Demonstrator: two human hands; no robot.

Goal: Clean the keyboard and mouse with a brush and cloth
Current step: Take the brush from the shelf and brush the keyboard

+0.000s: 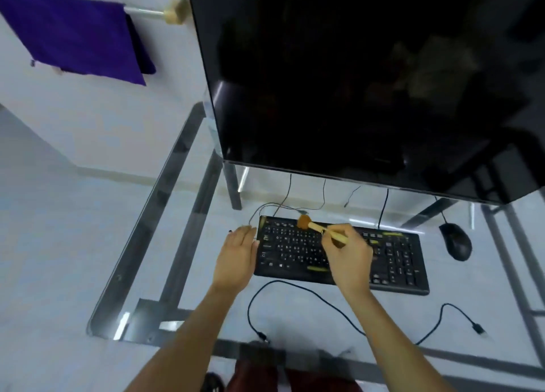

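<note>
Black keyboard (pixel 342 256) flat on glass desk (pixel 165 202), under dark monitor (pixel 368 81). My right hand (pixel 348 253) pinches wooden brush (pixel 320 228), bristles on top-left keys. My left hand (pixel 237 250) flat, fingers straight, pressing keyboard's left edge. Mouse (pixel 455 241) just right of keyboard. Purple cloth (pixel 73 34) hangs on rail, far left. Loose cable (pixel 309 294) near desk's front.

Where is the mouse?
In the head view the mouse sits on the glass desk, right of the keyboard, below the monitor's corner.
</note>
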